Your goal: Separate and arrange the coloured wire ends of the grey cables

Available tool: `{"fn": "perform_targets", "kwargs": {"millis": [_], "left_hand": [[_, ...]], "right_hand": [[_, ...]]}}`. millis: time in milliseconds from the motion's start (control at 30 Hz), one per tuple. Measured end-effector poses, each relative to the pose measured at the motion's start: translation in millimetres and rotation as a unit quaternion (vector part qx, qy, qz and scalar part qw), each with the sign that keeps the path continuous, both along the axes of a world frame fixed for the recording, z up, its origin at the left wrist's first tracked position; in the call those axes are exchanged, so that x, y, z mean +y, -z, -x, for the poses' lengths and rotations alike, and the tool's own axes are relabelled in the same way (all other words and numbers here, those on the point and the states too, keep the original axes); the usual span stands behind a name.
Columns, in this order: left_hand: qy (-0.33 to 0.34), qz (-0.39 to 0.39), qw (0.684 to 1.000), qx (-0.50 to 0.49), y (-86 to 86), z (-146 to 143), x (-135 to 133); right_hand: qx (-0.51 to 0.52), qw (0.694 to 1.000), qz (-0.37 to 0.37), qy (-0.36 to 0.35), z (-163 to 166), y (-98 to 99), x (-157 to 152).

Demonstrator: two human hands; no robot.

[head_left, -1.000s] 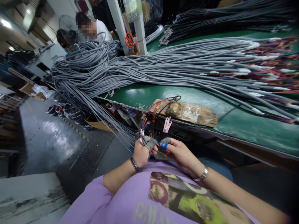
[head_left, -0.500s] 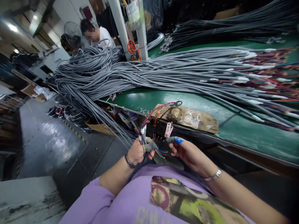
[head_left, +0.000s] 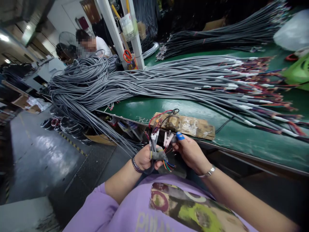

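My left hand is closed round the stripped end of a grey cable, whose thin coloured wires fan out beside my thumb. A grey cot covers that thumb. My right hand is just to the right, fingers curled, its blue-tipped forefinger pinched near a small pink clip at the bench edge. Whether it grips a wire is too small to tell.
A taped cardboard pad with red and black leads lies on the green bench. A big heap of grey cables covers the bench and spills off its left end. Orange scissors hang on a white post. Another person sits behind.
My right hand has come away from my left hand and risen toward the pink clip. My left hand has lifted the cable end a little. The view has tilted up and to the right.
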State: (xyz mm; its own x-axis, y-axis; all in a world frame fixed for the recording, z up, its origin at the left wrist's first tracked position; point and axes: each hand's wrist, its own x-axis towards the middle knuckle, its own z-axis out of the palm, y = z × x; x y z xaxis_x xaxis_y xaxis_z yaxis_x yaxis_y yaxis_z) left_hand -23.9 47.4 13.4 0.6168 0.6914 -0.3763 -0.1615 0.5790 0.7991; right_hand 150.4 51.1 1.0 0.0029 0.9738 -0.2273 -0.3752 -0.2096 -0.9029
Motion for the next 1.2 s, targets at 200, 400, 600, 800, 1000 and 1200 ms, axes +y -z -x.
{"fn": "perform_targets", "kwargs": {"millis": [200,400,600,800,1000,1200], "left_hand": [[0.001,-0.001,1.000,-0.009,-0.8,2.7,-1.0],[-0.003,0.001,1.000,-0.002,3.8,4.8,1.0],[0.016,-0.002,1.000,0.003,4.8,4.6,6.0],[0.013,0.000,1.000,0.004,6.5,1.9,10.2],[0.016,0.004,1.000,0.000,13.2,0.9,9.3],[0.021,0.003,1.000,0.015,14.3,1.5,7.9]], "right_hand": [[0.003,0.998,0.025,-0.065,1.0,-1.0,-2.5],[0.035,0.991,0.023,-0.124,5.0,-5.2,-0.1],[-0.024,0.998,-0.039,-0.044,9.8,2.2,1.4],[0.161,0.980,0.080,-0.080,16.8,-0.7,8.6],[0.166,0.981,0.083,-0.057,20.3,-1.2,10.4],[0.167,0.979,0.086,-0.081,18.0,0.2,7.3]]}}
